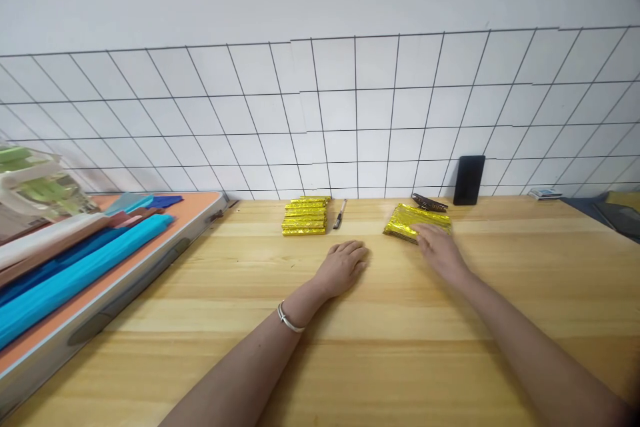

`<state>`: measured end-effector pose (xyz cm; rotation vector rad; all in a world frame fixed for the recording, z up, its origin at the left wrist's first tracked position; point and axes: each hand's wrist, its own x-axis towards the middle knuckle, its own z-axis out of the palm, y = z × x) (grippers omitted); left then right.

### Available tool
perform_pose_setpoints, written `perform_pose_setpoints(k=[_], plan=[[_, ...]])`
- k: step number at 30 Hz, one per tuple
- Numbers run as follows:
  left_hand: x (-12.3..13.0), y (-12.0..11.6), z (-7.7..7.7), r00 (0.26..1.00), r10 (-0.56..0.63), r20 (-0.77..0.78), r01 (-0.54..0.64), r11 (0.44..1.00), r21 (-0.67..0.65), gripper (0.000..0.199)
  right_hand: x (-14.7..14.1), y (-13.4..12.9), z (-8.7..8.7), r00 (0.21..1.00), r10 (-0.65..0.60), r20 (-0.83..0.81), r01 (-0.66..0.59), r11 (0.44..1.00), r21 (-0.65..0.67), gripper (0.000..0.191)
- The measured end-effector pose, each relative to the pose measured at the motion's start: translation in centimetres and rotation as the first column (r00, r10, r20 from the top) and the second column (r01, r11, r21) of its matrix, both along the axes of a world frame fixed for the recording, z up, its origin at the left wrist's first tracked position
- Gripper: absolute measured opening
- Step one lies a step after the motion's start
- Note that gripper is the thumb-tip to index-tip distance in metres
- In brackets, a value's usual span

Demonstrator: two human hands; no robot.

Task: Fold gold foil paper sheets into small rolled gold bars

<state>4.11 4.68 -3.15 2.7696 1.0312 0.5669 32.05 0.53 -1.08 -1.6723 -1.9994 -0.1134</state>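
My left hand [345, 265] lies palm down on the wooden table, fingers flat and holding nothing. A silver bangle [290, 319] circles that wrist. My right hand [440, 250] touches the front right part of a flat stack of shiny gold foil pieces [407, 219]; its fingers are stretched out, slightly blurred, and the thumb is not clear. Left of this stack, several gold foil strips [304, 217] lie in overlapping rows. Beside those rows is a pen [340, 215] with a dark grip, apart from both hands.
Behind the right stack lies a dark, patterned narrow object [429, 203]. A black phone-like slab [469, 180] leans on the tiled wall [375, 107]. At left, an orange-topped surface [200, 203] bears blue and pink folded material [100, 267]. Small flat items [545, 194] lie back right.
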Motion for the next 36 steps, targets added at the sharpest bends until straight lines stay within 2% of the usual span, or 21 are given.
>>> perform_pose_setpoints(k=[4,7,9,15,20,28,32,36], plan=[[-0.1,-0.1,0.0,1.0,0.003,0.011,-0.003,1.0,-0.001,0.035,3.8,1.1,-2.3,0.991,-0.126,0.054,0.13,0.988,-0.079,0.048],[-0.1,-0.1,0.1,1.0,0.003,0.013,-0.003,1.0,0.005,0.034,4.8,1.5,-3.8,0.987,-0.139,0.086,0.15,0.979,-0.136,0.049],[0.0,-0.1,0.1,1.0,0.006,0.014,-0.006,1.0,0.007,0.034,4.9,1.8,-4.3,0.984,-0.15,0.098,0.163,0.975,-0.15,0.048],[0.0,0.0,-0.1,1.0,0.021,0.012,-0.022,1.0,0.014,0.034,4.7,1.8,-3.7,0.976,-0.202,0.081,0.211,0.97,-0.122,0.041],[0.0,-0.1,0.0,1.0,0.009,-0.003,-0.009,1.0,0.018,0.034,4.6,1.4,-3.2,0.972,-0.234,0.017,0.234,0.97,-0.072,0.027],[0.0,0.0,-0.3,1.0,0.001,-0.016,-0.001,1.0,0.021,0.035,4.4,1.2,-2.8,0.971,-0.224,-0.088,0.225,0.974,0.003,0.017],[0.0,0.1,-0.3,1.0,0.0,-0.017,0.0,1.0,0.013,0.035,4.2,1.1,-2.7,0.968,-0.201,-0.152,0.211,0.976,0.058,0.014],[-0.1,0.1,-0.3,1.0,-0.013,-0.007,0.013,1.0,-0.012,0.035,4.2,1.0,-2.3,0.939,-0.219,-0.264,0.268,0.949,0.167,0.013]])
